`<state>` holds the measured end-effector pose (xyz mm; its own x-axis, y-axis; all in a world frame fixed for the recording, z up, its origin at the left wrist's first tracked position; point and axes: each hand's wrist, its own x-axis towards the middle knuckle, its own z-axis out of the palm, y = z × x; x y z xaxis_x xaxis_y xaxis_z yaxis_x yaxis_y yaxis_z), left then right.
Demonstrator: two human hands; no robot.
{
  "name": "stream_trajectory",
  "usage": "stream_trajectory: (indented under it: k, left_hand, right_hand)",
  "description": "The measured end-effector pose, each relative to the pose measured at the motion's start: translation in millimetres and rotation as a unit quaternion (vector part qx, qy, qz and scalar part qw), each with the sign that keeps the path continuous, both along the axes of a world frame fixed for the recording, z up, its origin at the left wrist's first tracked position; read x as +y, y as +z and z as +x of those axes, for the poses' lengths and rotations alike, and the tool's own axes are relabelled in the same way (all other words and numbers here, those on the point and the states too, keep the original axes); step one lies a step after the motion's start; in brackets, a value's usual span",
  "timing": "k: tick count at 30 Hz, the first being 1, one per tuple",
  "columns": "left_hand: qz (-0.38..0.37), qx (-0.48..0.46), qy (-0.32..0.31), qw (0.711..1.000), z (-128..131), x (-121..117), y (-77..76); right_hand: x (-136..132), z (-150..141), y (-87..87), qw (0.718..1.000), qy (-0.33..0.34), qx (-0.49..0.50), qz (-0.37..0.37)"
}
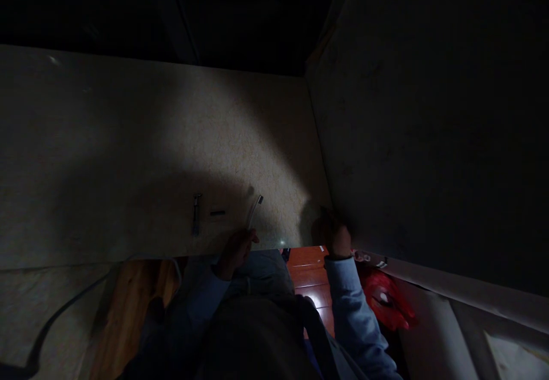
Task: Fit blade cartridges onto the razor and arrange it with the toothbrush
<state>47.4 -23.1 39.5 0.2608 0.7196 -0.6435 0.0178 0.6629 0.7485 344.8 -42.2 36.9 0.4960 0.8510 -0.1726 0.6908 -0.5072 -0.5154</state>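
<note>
My left hand (239,246) is closed around the lower handle of a toothbrush (253,211) at the table's front edge. The brush tilts up to the right, its dark-bristled head at the top. To its left on the table lie a small dark bar (217,213) and a slim, dark-handled tool (196,214) with a shiny tip, too dim to name. My right hand (333,234) is at the front right corner of the table, beside the dark upright panel. Its fingers look closed, but deep shadow hides what they hold, if anything.
The pale veined table (206,117) is lit by a patch of light, with deep shadow around it. A dark panel (429,140) borders its right side. Below are a wooden stool (132,306), a red bag (386,303) and reddish floor tiles (306,268). A dark cable (68,311) curves at lower left.
</note>
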Motion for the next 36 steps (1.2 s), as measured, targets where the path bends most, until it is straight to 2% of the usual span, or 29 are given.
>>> stream_trajectory:
  k: [7,13,21,27,36]
  left_hand:
    - [0.014,0.014,-0.006,1.0,0,1,3.7]
    - [-0.006,-0.006,0.005,1.0,1,2,9.4]
    - [0.003,-0.047,-0.003,0.999,-4,2,7.1]
    - [0.012,-0.058,-0.007,0.998,-7,1,8.5]
    - [0.008,-0.103,-0.011,0.995,-14,0,8.4]
  right_hand:
    - [-2,-4,1.3,0.999,-0.003,-0.052,-0.015]
    - [3,-13,4.1,0.996,-0.022,-0.073,-0.043]
    - [8,-20,-0.1,0.99,-0.072,-0.118,0.007]
    - [14,-26,4.2,0.985,-0.114,-0.127,-0.027]
    - [13,-30,6.2,0.983,-0.125,-0.132,-0.025]
